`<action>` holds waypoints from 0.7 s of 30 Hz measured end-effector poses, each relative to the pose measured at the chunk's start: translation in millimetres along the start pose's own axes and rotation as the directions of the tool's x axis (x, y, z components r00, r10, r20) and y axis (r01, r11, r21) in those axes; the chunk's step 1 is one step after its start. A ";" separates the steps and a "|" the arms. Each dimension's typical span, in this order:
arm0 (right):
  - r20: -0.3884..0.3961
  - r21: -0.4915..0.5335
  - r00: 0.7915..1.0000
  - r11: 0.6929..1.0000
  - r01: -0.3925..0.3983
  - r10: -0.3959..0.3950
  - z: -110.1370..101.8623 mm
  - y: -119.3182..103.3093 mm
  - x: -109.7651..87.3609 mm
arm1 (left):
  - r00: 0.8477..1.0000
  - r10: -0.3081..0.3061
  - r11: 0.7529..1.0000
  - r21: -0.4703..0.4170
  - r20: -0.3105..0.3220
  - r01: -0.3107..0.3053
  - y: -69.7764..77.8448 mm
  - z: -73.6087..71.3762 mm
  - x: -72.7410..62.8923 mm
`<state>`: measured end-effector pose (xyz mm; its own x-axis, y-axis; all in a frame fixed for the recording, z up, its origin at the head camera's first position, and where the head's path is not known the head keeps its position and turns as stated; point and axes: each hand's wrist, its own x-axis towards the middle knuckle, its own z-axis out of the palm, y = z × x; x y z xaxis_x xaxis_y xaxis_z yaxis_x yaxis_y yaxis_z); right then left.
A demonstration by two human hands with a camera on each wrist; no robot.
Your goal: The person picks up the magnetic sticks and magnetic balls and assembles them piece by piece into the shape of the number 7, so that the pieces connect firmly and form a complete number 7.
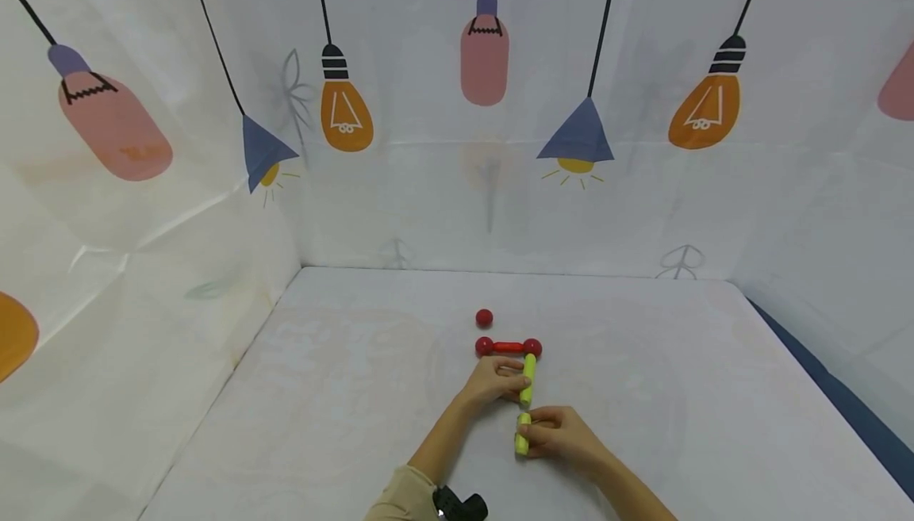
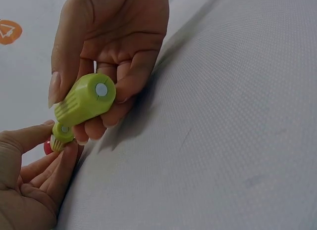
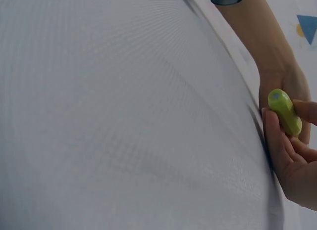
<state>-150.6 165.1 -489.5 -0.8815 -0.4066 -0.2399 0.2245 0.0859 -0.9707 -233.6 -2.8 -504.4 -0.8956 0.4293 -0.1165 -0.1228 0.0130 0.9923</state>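
In the head view, my left hand (image 1: 493, 379) pinches a yellow-green magnetic rod (image 1: 528, 381), whose far end meets the right-hand red ball (image 1: 532, 347). A short red rod (image 1: 508, 347) joins that ball to another red ball (image 1: 484, 346). Nearer to me, my right hand (image 1: 566, 435) holds a second yellow-green rod (image 1: 523, 435) between thumb and fingers, almost in line with the first, a small gap between them. The left wrist view shows a round silvery disc in the near end of the right hand's rod (image 2: 86, 99).
A loose red ball (image 1: 484, 318) lies beyond the joined pieces on the white table (image 1: 643, 378). Behind the table hangs a white sheet (image 1: 428, 188) printed with lamps. A dark wrist device (image 1: 460, 505) sits by the left sleeve.
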 end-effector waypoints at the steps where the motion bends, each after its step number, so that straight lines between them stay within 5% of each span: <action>1: -0.005 0.011 1.000 1.000 0.002 -0.002 1.8 0.6 0.3 | 1.000 0.001 1.000 -0.002 0.002 -0.001 -0.1 0.1 0.4; 21: -0.103 0.070 0.993 0.996 -0.053 0.060 10.5 -3.4 5.9 | 1.000 0.006 0.999 0.033 0.003 -0.006 -1.2 0.1 0.8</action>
<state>-152.3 152.9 -487.5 -0.9043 -0.3052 -0.2984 0.2999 0.0433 -0.9530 -234.2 -2.4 -505.7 -0.8952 0.4317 -0.1104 -0.1034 0.0398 0.9938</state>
